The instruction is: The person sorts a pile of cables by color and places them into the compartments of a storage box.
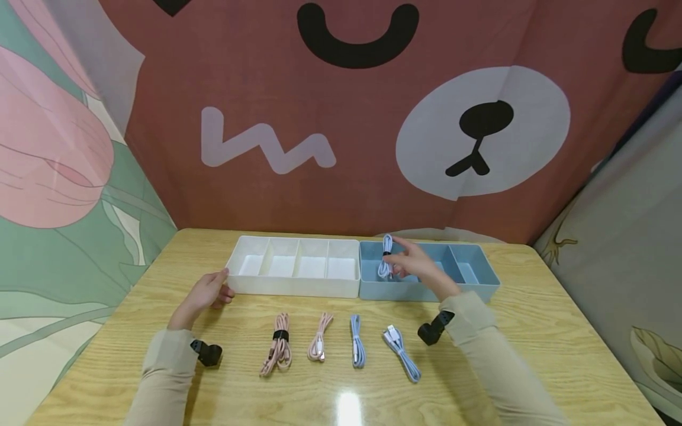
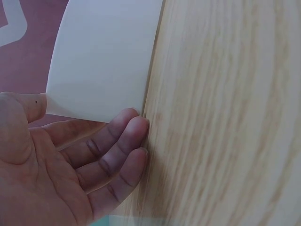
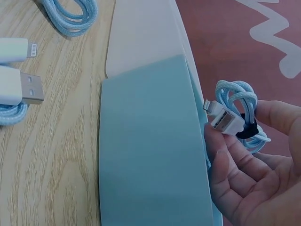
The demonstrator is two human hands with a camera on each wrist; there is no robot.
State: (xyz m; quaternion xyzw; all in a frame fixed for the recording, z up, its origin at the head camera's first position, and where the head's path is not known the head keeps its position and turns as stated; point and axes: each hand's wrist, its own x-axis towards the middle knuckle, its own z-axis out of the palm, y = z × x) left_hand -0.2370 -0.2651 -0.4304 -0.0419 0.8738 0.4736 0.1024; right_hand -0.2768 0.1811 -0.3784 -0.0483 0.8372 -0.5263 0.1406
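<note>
A coiled light-blue braided cable with a black band is held over the leftmost compartment of a rectangular blue plastic divided box. The right hand pinches it between thumb and fingers, the digits nearly closed about the bundle; the right-wrist view shows two white-bodied plugs with metal tips projecting from the coil beside the band, near the box's rim. Abutting the blue box on its left, end to end, stands a rectangular white plastic box with four compartments. The left hand lies against the outer left end of this white box, its fingers loosely bent and spread from the thumb; the thumb tip meets the rim while the fingers touch lower down, grasping nothing.

In front of the boxes, four coiled cables lie apart in a row: from left to right, a thick pink cable with a black band, a thinner pink cable with a white plug, a slender blue cable and a blue cable with white connectors. All rest on a light wood-grained table. Beige sleeves carry black wrist cameras. Behind hangs a reddish-brown fabric backdrop printed with a pale muzzle.
</note>
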